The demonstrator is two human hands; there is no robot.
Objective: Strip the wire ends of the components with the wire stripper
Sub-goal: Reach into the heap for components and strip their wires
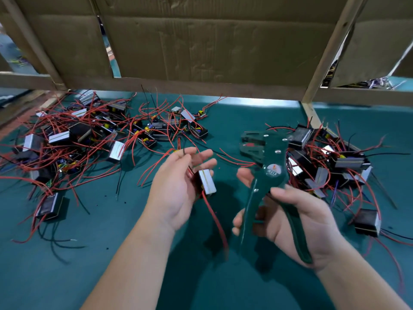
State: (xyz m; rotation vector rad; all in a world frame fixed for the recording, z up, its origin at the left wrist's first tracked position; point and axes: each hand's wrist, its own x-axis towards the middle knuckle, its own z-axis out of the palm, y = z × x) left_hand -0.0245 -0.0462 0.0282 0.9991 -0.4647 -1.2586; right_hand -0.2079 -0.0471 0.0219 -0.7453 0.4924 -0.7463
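- The one dark green wire stripper is sitting just right of centre, its head pointing to 11 o'clock.
- The right hand is gripping both handles.
- The left hand is lying half open against one component; its grip is unclear.
- One heap is lying at 10 o'clock, and the other heap at 3 o'clock.

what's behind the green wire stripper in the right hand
A pile of components with red wires lies on the green mat behind the wire stripper held in the right hand. The tool's head and handles cover part of that pile.

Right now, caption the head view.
Left hand holds a wired component; right hand grips the green wire stripper over a teal table.
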